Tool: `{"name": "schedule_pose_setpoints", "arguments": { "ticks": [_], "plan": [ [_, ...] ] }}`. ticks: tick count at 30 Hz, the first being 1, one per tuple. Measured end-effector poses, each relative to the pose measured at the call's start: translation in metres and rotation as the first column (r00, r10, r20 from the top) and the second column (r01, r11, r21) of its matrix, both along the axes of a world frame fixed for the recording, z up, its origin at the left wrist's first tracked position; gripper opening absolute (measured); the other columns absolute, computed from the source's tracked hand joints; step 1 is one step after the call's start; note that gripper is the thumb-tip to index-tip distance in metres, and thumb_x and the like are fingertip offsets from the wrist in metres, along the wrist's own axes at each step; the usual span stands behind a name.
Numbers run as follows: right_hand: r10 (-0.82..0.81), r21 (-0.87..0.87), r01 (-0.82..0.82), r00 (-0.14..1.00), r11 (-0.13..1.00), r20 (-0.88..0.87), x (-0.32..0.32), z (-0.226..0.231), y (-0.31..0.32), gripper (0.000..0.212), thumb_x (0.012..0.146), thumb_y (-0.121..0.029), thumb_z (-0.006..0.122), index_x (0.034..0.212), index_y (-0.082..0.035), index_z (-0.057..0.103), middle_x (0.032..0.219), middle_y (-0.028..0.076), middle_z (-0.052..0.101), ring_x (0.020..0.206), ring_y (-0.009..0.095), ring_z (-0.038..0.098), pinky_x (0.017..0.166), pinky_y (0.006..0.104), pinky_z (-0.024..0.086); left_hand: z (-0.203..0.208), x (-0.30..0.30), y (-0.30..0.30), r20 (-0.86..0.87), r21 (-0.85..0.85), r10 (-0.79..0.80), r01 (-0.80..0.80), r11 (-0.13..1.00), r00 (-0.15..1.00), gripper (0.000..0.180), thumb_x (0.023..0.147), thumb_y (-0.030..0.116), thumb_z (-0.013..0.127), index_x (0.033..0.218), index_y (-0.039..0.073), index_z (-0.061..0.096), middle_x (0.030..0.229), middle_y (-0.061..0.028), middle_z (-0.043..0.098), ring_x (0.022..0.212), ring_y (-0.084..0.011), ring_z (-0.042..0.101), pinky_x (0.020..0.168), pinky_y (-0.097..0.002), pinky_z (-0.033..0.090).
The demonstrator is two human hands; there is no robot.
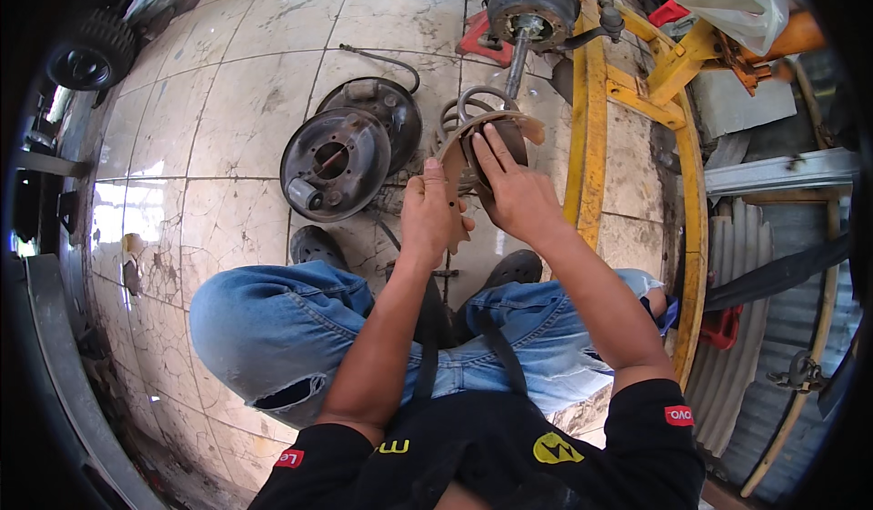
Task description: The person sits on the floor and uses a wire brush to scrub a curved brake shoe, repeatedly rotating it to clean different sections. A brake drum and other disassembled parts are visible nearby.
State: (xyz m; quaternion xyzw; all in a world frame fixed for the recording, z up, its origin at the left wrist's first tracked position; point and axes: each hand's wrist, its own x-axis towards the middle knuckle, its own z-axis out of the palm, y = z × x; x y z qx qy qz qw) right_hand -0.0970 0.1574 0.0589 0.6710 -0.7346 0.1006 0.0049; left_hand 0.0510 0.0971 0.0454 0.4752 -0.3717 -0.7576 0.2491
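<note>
Between my knees I hold up a tan, crescent-shaped brake shoe (455,215). My left hand (428,210) is closed round its left side, thumb pointing up. Against the shoe lies a dark brown curved pad (512,143); whether the two are one part I cannot tell. My right hand (520,194) grips this pad, its long fingers laid over the face and its thumb hidden. Just beyond, a thick grey coil spring (486,95) is partly covered by the shoe.
Two round dark brake backing plates (336,163) overlap on the tiled floor (241,137), left of my hands. Ahead, a brake drum on an axle (532,5) rests by a red stand (484,37). A yellow metal frame (593,137) rises on the right, and a wheel (91,51) is far left.
</note>
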Motion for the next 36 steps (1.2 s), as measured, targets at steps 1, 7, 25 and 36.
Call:
{"name": "schedule_pose_setpoints", "arguments": {
  "ticks": [1,7,25,36],
  "plan": [
    [0.005,0.031,-0.005,1.000,1.000,-0.013,0.000,0.001,0.000,0.066,0.084,-0.006,0.056,0.148,-0.014,0.041,0.153,0.018,0.038,0.076,0.031,0.070,0.071,0.0426,0.057,0.002,0.000,0.000,0.006,-0.001,-0.006,0.006,1.000,1.000,0.061,0.102,0.059,0.036,0.112,0.001,0.050,0.075,-0.0090,0.056,0.049,-0.0178,0.058,0.043,-0.0295,0.048],
    [-0.013,0.149,0.031,0.993,0.988,-0.117,0.002,-0.002,-0.007,0.074,0.082,-0.003,0.055,0.151,-0.019,0.036,0.157,0.018,0.033,0.076,0.031,0.072,0.072,0.0425,0.059,-0.002,0.000,-0.001,-0.006,-0.020,-0.002,0.002,1.000,1.000,0.061,0.101,0.060,0.037,0.111,0.001,0.049,0.075,-0.0097,0.056,0.049,-0.0184,0.059,0.043,-0.0301,0.049],
    [0.015,0.087,-0.015,1.000,0.996,-0.006,0.005,0.000,0.000,0.067,0.080,-0.001,0.055,0.145,-0.017,0.046,0.152,0.011,0.043,0.077,0.032,0.071,0.068,0.0424,0.059,0.005,0.003,-0.002,0.044,-0.025,-0.007,0.008,1.000,0.999,0.060,0.101,0.060,0.039,0.106,0.002,0.050,0.074,-0.0088,0.056,0.048,-0.0177,0.057,0.042,-0.0297,0.047],
    [-0.061,0.078,0.061,0.998,0.995,-0.001,0.001,-0.001,-0.004,0.079,0.072,0.007,0.056,0.146,-0.019,0.046,0.151,0.005,0.045,0.079,0.032,0.070,0.068,0.0425,0.058,0.010,0.002,-0.004,0.028,-0.006,0.016,-0.016,1.000,0.999,0.059,0.102,0.055,0.043,0.105,-0.003,0.048,0.072,-0.0088,0.054,0.049,-0.0153,0.055,0.041,-0.0291,0.047]
  ]
}}
